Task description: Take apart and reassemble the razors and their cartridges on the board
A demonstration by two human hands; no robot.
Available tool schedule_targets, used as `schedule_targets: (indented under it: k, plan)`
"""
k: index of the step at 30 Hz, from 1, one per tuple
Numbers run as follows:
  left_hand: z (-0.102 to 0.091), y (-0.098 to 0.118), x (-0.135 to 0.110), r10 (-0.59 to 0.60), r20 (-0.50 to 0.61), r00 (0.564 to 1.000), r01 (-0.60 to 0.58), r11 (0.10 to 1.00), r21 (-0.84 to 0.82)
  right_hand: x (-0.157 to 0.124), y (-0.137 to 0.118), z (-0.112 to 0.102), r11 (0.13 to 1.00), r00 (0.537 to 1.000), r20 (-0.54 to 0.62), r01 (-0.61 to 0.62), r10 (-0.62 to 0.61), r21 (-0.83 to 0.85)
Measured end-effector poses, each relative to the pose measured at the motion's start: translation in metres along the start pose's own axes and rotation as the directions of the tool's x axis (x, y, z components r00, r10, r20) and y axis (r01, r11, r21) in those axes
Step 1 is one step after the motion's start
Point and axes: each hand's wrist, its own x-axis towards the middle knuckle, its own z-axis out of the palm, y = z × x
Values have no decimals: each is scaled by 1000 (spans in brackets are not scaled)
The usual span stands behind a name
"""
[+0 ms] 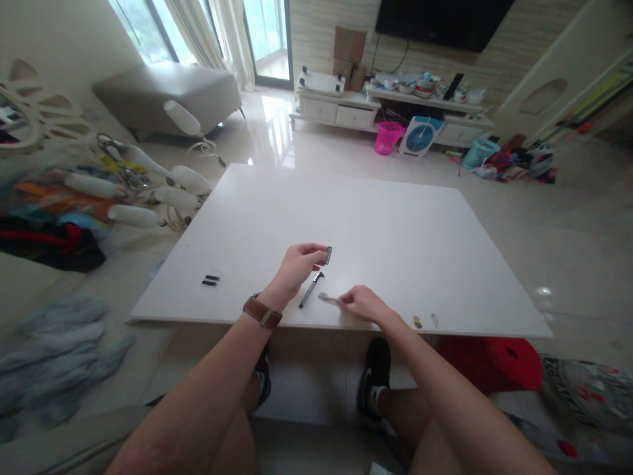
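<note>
My left hand (298, 264), with a brown watch strap on the wrist, is closed in a pinch on a small green rectangular part (328, 254) held just above the white table (395, 224). My right hand (362, 303) is closed on a thin pale tool (328, 299) whose tip points left, blurred by motion. A dark slim tool (310, 289) lies on the table between the two hands. Two small black pieces (210, 280) lie to the left. Two tiny parts (425, 321) rest near the front edge on the right.
A red object (509, 359) sits under the table's right corner. White lamp-like pieces (148, 191) and clutter lie on the floor at left. A pink basket (388, 136), a fan and a TV cabinet (346, 109) stand at the back. My knees and shoes are below the front edge.
</note>
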Motion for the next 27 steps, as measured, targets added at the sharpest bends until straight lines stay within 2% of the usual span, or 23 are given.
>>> schedule_targets:
  k: [1, 2, 3, 4, 5, 6, 8, 9, 10, 12, 13, 14, 15, 16, 17, 18, 20, 22, 23, 25, 27]
  plan:
    - [0, 0, 0, 0, 1, 1000, 0, 1000, 3, -2, -6, 1, 998, 986, 154, 64, -67, 23]
    - [1, -1, 0, 1, 1, 1000, -1, 1000, 4, -5, -10, -1, 991, 951, 281, 121, -132, 58]
    - [1, -1, 0, 1, 1, 1000, -1, 1000, 1, -7, -10, -7, 983, 921, 347, 153, -178, 99]
    - [1, 0, -1, 0, 0, 1000, 0, 1000, -3, -8, -6, -15, 977, 918, 340, 168, -202, 128]
    - [1, 0, -1, -1, 2, 1000, 1, 1000, -6, -10, 2, -25, 978, 949, 253, 154, -187, 142]
    - [1, 0, -1, -3, 6, 1000, 3, 1000, -7, -10, 11, -34, 983, 984, 112, 125, -140, 135]
    - [1, 1, -2, -5, 10, 1000, 5, 1000, -4, -10, 29, -46, 998, 992, -124, 7, 0, 56]
    - [1, 1, -2, -5, 9, 1000, 5, 1000, -1, -9, 35, -46, 998, 983, -171, -61, 60, 1]
    - [1, 1, -2, -4, 5, 1000, 4, 1000, 2, -9, 36, -42, 993, 980, -171, -113, 103, -46]
    - [1, 0, -1, 3, 1, 1000, -3, 1000, 4, -9, 26, -22, 990, 993, -32, -114, 112, -87]
    - [1, 0, 0, 6, 2, 1000, -6, 1000, 2, -10, 16, -11, 996, 993, 98, -67, 73, -65]
    - [1, -1, 0, 8, 5, 1000, -8, 1000, -2, -11, 6, -2, 1000, 966, 260, -3, 11, -31]
    - [2, -1, 0, 8, 6, 1000, -8, 1000, -8, -12, -3, 3, 999, 919, 392, 40, -35, -3]
    - [2, -2, 1, 7, 6, 1000, -7, 1000, -15, -13, -8, 3, 998, 888, 455, 61, -62, 16]
    - [3, -2, 1, 5, 6, 1000, -5, 1000, -20, -13, -9, -2, 998, 890, 450, 65, -68, 22]
    - [3, -2, 1, 3, 5, 1000, -2, 1000, -24, -14, -5, -12, 998, 915, 399, 51, -57, 26]
    - [3, -2, 1, 1, 10, 1000, -1, 1000, -26, -15, 14, -38, 999, 973, 228, -37, 28, 33]
    - [3, -2, 0, 1, 14, 1000, -1, 1000, -25, -15, 37, -57, 985, 979, 107, -171, 172, -10]
    - [3, -2, 0, 2, 12, 1000, -2, 1000, -24, -14, 44, -59, 975, 973, 74, -219, 221, -32]
    - [2, -1, 0, 4, 6, 1000, -4, 1000, -25, -14, 44, -46, 971, 969, 77, -234, 237, -41]
    - [2, -1, 0, 7, 5, 1000, -7, 1000, -26, -13, 25, -20, 987, 967, 198, -157, 157, -17]
